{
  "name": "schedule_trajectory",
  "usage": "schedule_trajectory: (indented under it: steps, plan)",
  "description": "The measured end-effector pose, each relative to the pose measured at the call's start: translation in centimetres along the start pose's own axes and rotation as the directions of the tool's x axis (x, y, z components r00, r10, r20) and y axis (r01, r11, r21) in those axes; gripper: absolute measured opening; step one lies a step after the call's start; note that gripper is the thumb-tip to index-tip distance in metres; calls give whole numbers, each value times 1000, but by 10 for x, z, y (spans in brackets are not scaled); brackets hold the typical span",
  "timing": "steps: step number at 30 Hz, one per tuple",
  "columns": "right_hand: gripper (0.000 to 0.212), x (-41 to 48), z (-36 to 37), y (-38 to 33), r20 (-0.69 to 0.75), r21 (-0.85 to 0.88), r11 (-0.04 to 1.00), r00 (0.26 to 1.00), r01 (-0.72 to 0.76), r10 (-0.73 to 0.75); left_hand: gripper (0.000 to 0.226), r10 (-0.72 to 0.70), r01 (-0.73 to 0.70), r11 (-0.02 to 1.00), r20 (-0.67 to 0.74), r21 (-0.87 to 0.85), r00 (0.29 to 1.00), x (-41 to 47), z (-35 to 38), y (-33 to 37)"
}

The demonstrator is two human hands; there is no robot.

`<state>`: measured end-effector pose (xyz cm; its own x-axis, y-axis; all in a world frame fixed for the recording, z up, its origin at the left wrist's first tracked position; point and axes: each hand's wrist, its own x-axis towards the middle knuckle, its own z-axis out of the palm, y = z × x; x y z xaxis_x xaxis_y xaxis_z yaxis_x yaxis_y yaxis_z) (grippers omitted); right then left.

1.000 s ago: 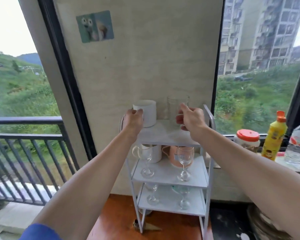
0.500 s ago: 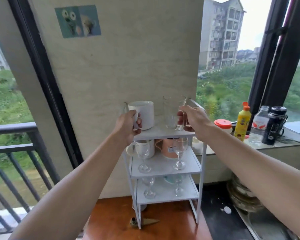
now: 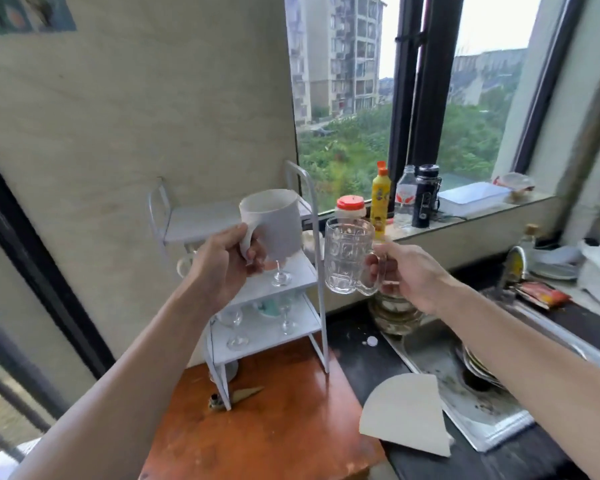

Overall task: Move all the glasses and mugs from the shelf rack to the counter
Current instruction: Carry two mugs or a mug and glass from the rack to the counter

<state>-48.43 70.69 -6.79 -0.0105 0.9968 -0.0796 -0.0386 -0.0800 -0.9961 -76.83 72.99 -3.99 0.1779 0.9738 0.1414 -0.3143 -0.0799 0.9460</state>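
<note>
1. While held upright and mouth-up off the white three-tier metal shelf rack [image 3: 314,216], one white ceramic mug [image 3: 274,223] sits in the left hand [image 3: 220,265], fingers wrapping its handle.
2. Right hand [image 3: 407,271] fingers grip one clear dimpled glass mug [image 3: 349,258], also upright.
3. Three stemmed wine glasses [image 3: 281,277] show on the lower tiers.

A home kitchen in a high apartment is showing here. At lower right a steel sink [image 3: 465,386] is holding stacked dirty plates [image 3: 478,367], set into a dark surface [image 3: 357,362]. Along the window ledge [image 3: 471,216] at centre right, a yellow squeeze bottle [image 3: 380,199], a red-lidded jar [image 3: 350,207] and a black flask [image 3: 426,195] are standing close together. Left of centre, a white shelf rack [image 3: 267,289] is carrying stemmed glasses [image 3: 281,275]. Through the windows [image 3: 340,98] in the upper half, apartment blocks and greenery are lying well below.
</note>
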Motion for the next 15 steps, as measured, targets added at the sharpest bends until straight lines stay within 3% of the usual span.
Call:
schedule_trajectory:
  steps: [7, 15]
  plan:
    - [28, -93, -119, 71, -225, -12, 983, 958, -186, 178, 27, -244, 245, 969, 194, 23, 950, -40, 102, -99]
    - [29, -228, -272, 130, -417, 22, 951, 862, -308, 289, 28, -483, 474, 872, 381, 124, 789, -96, 277, -220]
